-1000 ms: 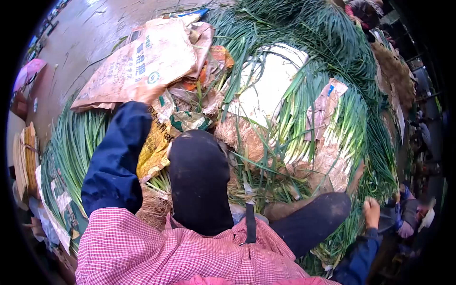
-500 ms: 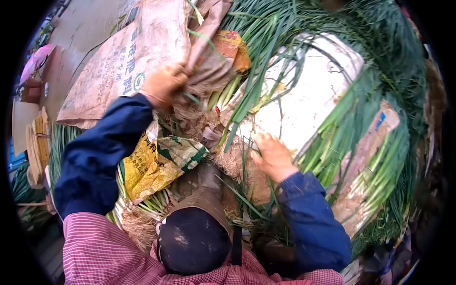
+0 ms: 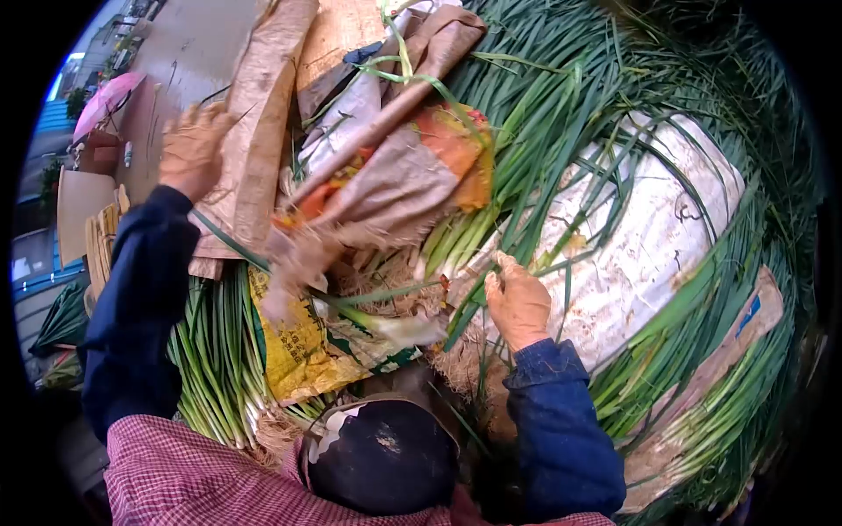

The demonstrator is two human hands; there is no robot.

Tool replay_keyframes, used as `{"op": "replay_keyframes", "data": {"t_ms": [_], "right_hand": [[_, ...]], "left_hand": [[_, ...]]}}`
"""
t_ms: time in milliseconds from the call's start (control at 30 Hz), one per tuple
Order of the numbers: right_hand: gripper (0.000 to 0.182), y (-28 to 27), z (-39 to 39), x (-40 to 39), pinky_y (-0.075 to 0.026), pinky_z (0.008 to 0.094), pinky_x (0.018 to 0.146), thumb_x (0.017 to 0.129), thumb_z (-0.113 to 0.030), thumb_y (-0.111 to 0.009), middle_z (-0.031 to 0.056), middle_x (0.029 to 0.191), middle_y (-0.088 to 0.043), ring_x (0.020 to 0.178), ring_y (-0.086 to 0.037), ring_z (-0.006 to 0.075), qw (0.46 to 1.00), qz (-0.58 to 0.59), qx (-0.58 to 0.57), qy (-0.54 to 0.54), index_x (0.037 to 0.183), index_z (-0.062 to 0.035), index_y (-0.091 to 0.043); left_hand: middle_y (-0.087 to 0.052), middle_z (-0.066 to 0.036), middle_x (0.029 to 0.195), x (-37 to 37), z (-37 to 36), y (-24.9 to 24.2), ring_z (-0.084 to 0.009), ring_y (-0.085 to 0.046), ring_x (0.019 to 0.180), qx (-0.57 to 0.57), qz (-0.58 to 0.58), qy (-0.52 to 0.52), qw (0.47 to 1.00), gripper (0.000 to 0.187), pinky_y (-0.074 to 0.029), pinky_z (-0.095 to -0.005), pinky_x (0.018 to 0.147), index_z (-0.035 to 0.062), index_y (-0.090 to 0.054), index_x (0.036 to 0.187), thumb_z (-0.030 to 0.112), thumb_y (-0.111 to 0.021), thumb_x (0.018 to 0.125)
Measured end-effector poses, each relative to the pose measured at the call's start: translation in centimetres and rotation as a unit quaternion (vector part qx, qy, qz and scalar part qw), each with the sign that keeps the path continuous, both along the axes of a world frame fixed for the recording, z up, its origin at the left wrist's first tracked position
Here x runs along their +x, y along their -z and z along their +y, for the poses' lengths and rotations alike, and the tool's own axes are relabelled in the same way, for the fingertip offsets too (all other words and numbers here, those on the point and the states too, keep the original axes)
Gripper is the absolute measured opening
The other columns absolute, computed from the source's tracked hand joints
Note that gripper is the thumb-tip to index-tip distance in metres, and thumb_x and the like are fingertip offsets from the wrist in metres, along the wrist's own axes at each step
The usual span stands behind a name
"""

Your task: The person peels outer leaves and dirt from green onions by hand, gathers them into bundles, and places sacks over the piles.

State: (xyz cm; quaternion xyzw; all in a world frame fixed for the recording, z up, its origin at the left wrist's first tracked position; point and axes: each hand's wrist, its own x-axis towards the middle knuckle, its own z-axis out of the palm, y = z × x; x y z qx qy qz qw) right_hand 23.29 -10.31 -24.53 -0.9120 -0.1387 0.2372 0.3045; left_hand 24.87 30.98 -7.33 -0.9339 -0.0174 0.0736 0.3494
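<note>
My left hand [image 3: 193, 151] is raised over the left edge of a folded tan sack [image 3: 267, 131], fingers apart and slightly blurred. My right hand [image 3: 519, 305] is closed, its fingers curled beside long green leaves at the lower left of a dirty white sack [image 3: 640, 237]. Whatever lies between those fingertips is too small to tell. Between my hands are a crumpled orange and brown sack [image 3: 395, 175] and a blurred loose green onion stalk [image 3: 386, 326]. A yellow printed bag [image 3: 303, 351] lies nearer my body.
Green onions [image 3: 215, 351] with white roots lie at the lower left. A large heap of green leaves [image 3: 544, 96] spreads behind and right. More stalks [image 3: 710, 403] rest on a brown sack at the right. A pink umbrella [image 3: 107, 103] stands far left beyond the wet ground.
My left hand has moved left, off the brown cloth. The printed tan sack is folded back, exposing more onions and the crumpled sack. My right hand has curled its fingers; the view has shifted.
</note>
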Motion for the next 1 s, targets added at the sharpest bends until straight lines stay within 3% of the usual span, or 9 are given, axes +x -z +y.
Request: {"op": "replay_keyframes", "data": {"t_ms": [100, 267, 400, 500, 600, 667, 800, 900, 1000], "right_hand": [[0.042, 0.5, 3.3, 1.8, -0.049, 0.0354, 0.073, 0.079, -0.017, -0.057, 0.0197, 0.105, -0.057, 0.088, -0.059, 0.0302, 0.991, -0.101, 0.09, 0.004, 0.118, -0.0037, -0.051], [0.07, 5.0, 3.5, 0.5, -0.024, 0.0408, 0.105, 0.079, -0.027, -0.056, 0.0139, 0.138, -0.032, 0.126, -0.032, 0.0266, 0.968, -0.195, 0.002, -0.158, 0.137, -0.0037, -0.024], [0.069, 4.7, -2.2, -0.8, -0.011, 0.0436, 0.108, 0.084, -0.041, -0.047, 0.0112, 0.145, -0.02, 0.133, -0.019, 0.0279, 0.943, -0.195, -0.165, -0.213, 0.141, -0.0128, -0.02], [0.043, 2.7, -5.3, -1.6, -0.033, 0.0458, 0.097, 0.089, -0.033, -0.043, 0.0065, 0.089, -0.053, 0.104, -0.048, 0.02, 0.925, -0.255, -0.172, -0.223, 0.127, -0.0132, -0.044], [0.028, -1.4, -6.4, -2.2, -0.043, 0.0433, 0.084, 0.086, -0.025, -0.047, 0.0044, 0.075, -0.051, 0.089, -0.054, 0.019, 0.899, -0.119, -0.292, -0.305, 0.108, -0.0115, -0.057], [0.028, -2.5, -7.1, -3.8, -0.047, 0.044, 0.072, 0.081, -0.035, -0.053, 0.0075, 0.078, -0.054, 0.083, -0.056, 0.0203, 0.869, 0.067, -0.363, -0.328, 0.08, -0.0075, -0.058], [0.012, -7.8, -9.3, -9.2, -0.049, 0.0388, 0.056, 0.076, -0.021, -0.06, 0.0071, 0.07, -0.058, 0.065, -0.061, 0.0242, 0.829, 0.258, -0.241, -0.434, 0.074, -0.0101, -0.058], [0.013, -8.0, -3.6, -7.8, -0.049, 0.0403, 0.062, 0.075, -0.013, -0.056, 0.0089, 0.078, -0.058, 0.073, -0.061, 0.026, 0.939, 0.077, -0.131, -0.309, 0.088, -0.0092, -0.055], [0.044, 0.2, 2.3, -0.7, -0.031, 0.045, 0.102, 0.075, 0.008, -0.048, 0.0109, 0.124, -0.047, 0.101, -0.052, 0.0216, 0.938, -0.169, -0.231, -0.197, 0.114, -0.0106, -0.049]], "left_hand": [[-0.049, -0.013, 0.12, 1.4, -13.4, 1.1, -0.0316, -0.047, 0.113, -0.485, 0.024, 0.135, 0.864, 0.041, -0.037, -0.0411, 0.096, 0.011, -0.053, 0.113, 0.012, -0.063, 0.073], [-0.036, -0.016, 0.135, 3.5, -17.3, 12.8, -0.0331, -0.03, 0.127, -0.313, 0.083, 0.167, 0.931, 0.076, -0.018, -0.0442, 0.107, 0.0058, -0.035, 0.13, 0.034, -0.069, 0.068], [-0.055, -0.014, 0.11, 5.4, -12.7, 13.2, -0.03, -0.046, 0.112, -0.218, 0.092, 0.168, 0.957, 0.028, -0.035, -0.0432, 0.092, 0.0056, -0.057, 0.102, 0.018, -0.055, 0.076], [-0.06, -0.015, 0.09, 5.2, -6.5, 11.0, -0.0296, -0.055, 0.095, -0.228, 0.035, 0.048, 0.972, 0.012, -0.042, -0.0389, 0.08, 0.0089, -0.06, 0.086, 0.012, -0.051, 0.079], [-0.06, -0.022, 0.083, 2.9, -1.0, 9.5, -0.0366, -0.059, 0.082, -0.313, -0.003, -0.207, 0.927, 0.017, -0.044, -0.0427, 0.071, 0.0056, -0.062, 0.087, 0.016, -0.053, 0.077], [-0.06, -0.024, 0.083, 1.1, 3.2, 12.3, -0.038, -0.059, 0.082, -0.307, -0.051, -0.196, 0.93, 0.021, -0.045, -0.0436, 0.071, 0.0039, -0.062, 0.089, 0.018, -0.053, 0.077], [-0.06, -0.027, 0.086, 1.4, 1.0, 11.5, -0.0388, -0.059, 0.086, -0.294, -0.079, -0.246, 0.92, 0.026, -0.045, -0.0428, 0.073, 0.0022, -0.061, 0.094, 0.018, -0.05, 0.077], [-0.059, -0.025, 0.095, 2.2, -2.1, 10.0, -0.0371, -0.058, 0.092, -0.359, -0.04, -0.23, 0.903, 0.035, -0.044, -0.0417, 0.079, 0.0108, -0.057, 0.111, 0.013, -0.048, 0.077], [-0.059, -0.02, 0.103, 1.3, -3.1, 10.7, -0.0377, -0.055, 0.098, -0.383, -0.084, -0.193, 0.9, 0.039, -0.043, -0.0394, 0.082, 0.0168, -0.051, 0.117, 0.011, -0.049, 0.078]]}}
